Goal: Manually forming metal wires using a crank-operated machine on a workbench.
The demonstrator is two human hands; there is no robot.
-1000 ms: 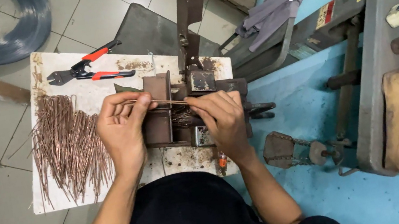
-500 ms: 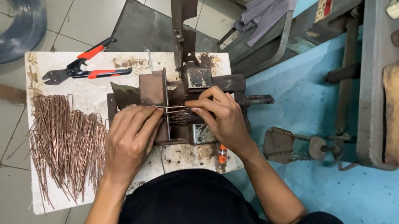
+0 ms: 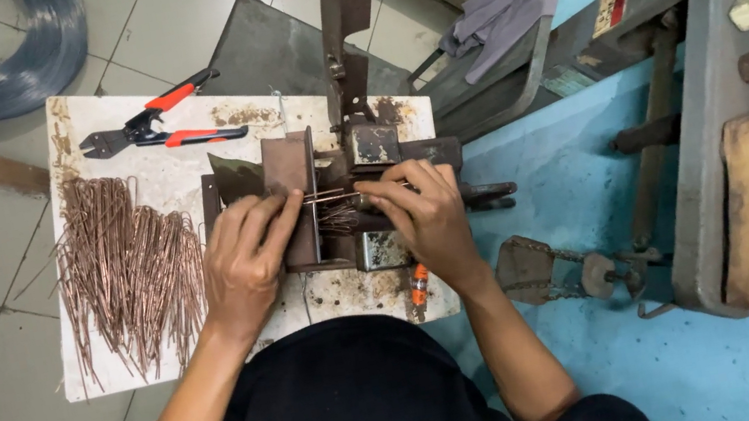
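Your left hand (image 3: 246, 257) and right hand (image 3: 426, 212) are each pinched on an end of a thin copper-coloured wire piece (image 3: 323, 195), holding it level across the rusty bending jig (image 3: 333, 202) in the middle of the table (image 3: 147, 183). A second ago your left grip was raised higher, carrying the wire in at a slant. Now both hands have come down and closed in toward each other, so the wire lies square in the jig's slot among other short pieces. That reads as the piece being seated, ready for forming. To your left lies the heap of bent wires (image 3: 126, 272). Beyond it rest the red-handled cutters (image 3: 158, 130), untouched.
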